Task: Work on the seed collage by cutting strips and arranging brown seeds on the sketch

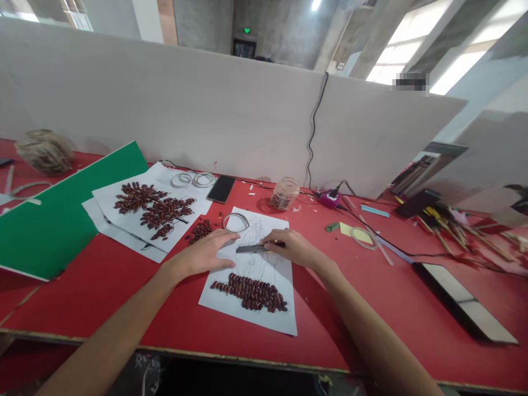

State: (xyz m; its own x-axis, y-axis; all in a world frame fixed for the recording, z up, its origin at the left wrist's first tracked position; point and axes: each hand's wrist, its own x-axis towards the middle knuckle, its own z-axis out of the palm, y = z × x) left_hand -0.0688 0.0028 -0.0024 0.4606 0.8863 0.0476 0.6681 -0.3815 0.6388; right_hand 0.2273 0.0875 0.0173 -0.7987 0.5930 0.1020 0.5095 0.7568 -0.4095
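My right hand (291,246) is closed around a utility knife (252,248); its dark blade points left, just over the sheet of paper (268,322). My left hand (212,254) has its thumb and fingers apart at the sheet's left edge, with the fingertips close to a tape roll (236,222). A pencil line drawing covers the upper part of this sheet. Rows of dark red-brown seeds (256,292) lie on its lower part. Behind my left hand is a loose pile of the same seeds (201,230).
To the left, seed clusters (165,213) lie on other sheets beside a green board (70,212). Further back are a phone (221,188), more tape rolls (204,179) and a jar (284,193). On the right are a purple power strip (330,198), cables and a black-edged case (464,302).
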